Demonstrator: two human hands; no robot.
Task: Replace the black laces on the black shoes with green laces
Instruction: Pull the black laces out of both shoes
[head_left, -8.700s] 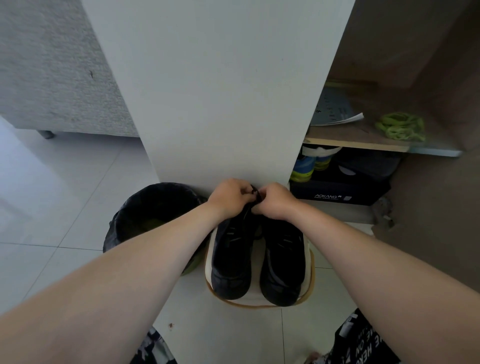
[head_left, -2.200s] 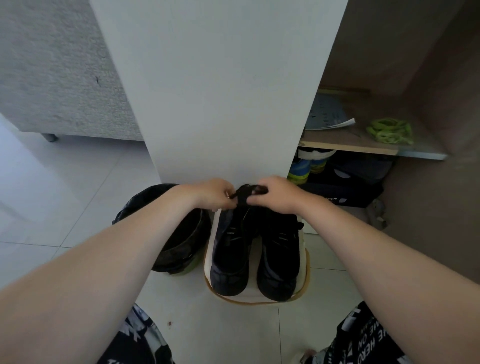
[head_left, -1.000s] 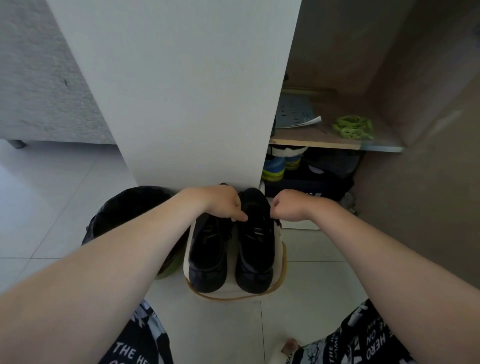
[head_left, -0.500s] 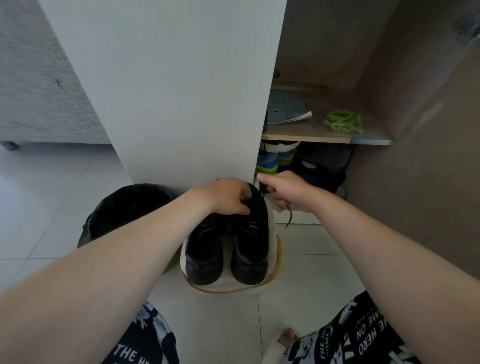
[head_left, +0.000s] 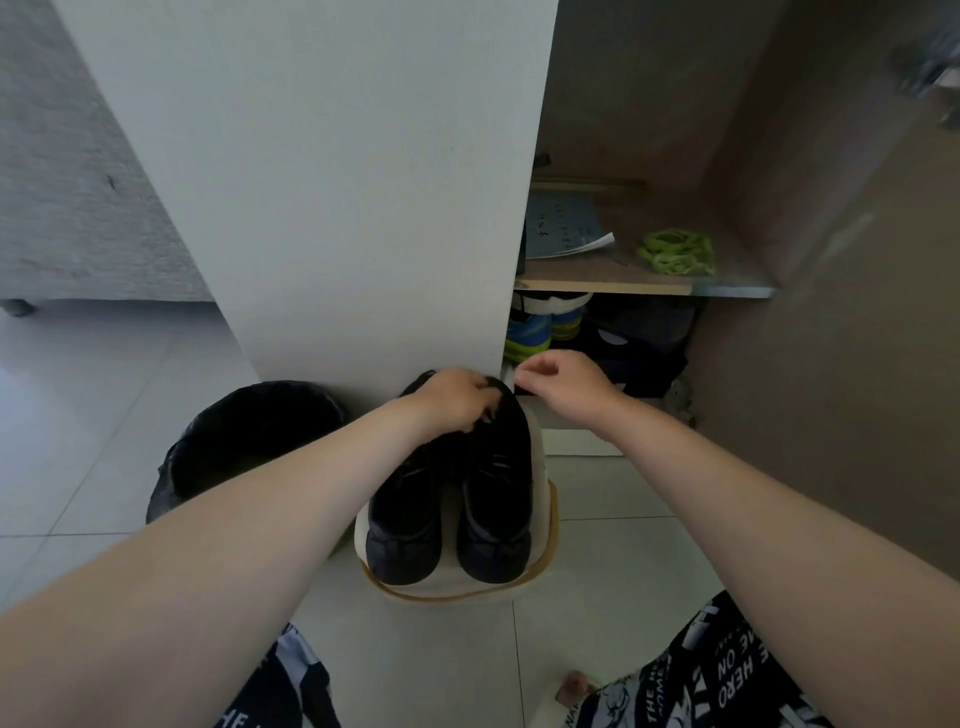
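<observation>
Right hand (head_left: 563, 383) has drawn off to the right since both hands met over the black shoes (head_left: 493, 499); its thumb and forefinger are pinched, contents cannot be told. Left hand (head_left: 457, 402) grips the shoes' far end, fingers curled over it. Shoes stand together on a white stool (head_left: 457, 590), right of a black bin (head_left: 244, 441). Green laces (head_left: 675, 253) lie on the far-right shelf (head_left: 597, 286).
</observation>
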